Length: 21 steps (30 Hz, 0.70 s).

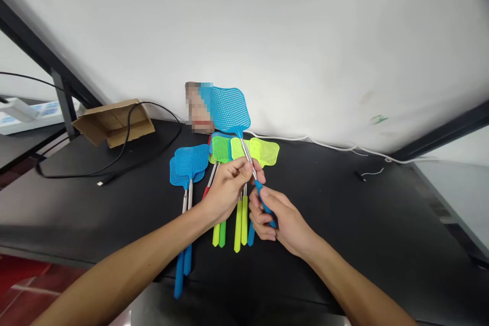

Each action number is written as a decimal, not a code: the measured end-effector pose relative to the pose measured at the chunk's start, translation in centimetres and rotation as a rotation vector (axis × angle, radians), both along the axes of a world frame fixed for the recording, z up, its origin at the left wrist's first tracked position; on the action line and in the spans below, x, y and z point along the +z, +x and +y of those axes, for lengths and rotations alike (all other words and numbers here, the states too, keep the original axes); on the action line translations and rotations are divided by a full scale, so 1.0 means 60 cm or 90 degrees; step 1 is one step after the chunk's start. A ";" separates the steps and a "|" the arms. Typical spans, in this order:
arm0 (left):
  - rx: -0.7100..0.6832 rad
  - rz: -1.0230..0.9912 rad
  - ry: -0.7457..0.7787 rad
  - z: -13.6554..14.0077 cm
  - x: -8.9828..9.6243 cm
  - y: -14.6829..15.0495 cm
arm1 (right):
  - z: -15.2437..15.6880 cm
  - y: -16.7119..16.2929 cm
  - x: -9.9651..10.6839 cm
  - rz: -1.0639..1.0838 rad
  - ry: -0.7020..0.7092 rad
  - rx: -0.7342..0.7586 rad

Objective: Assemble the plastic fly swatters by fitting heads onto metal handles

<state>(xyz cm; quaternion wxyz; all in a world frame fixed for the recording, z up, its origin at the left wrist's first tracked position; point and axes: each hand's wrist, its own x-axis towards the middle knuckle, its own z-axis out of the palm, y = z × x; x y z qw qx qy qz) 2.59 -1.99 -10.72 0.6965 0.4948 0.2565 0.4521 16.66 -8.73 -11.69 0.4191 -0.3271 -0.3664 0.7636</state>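
A blue fly swatter (231, 110) is raised above the table, its mesh head up and its handle tilted down to the right. My left hand (231, 186) pinches its metal rod, while my right hand (277, 214) wraps round its blue grip. Below and behind my hands lie several more swatters. Two blue swatters (190, 161) overlap on the left, their handles reaching the table's front edge. A green swatter (222, 147) and yellow-green swatters (265, 152) lie in the middle, partly hidden by my hands. Part of a red handle (206, 192) shows beside my left hand.
An open cardboard box (114, 121) stands at the back left of the black table (362, 224), with a black cable (126, 137) looped in front. A white cable (305, 138) runs along the wall. Behind the raised swatter is a pixelated patch (194, 109). A power strip (26, 114) lies far left.
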 end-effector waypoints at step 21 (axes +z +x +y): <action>0.197 -0.061 0.046 0.067 0.010 -0.033 | 0.040 0.019 -0.047 -0.852 0.511 -0.227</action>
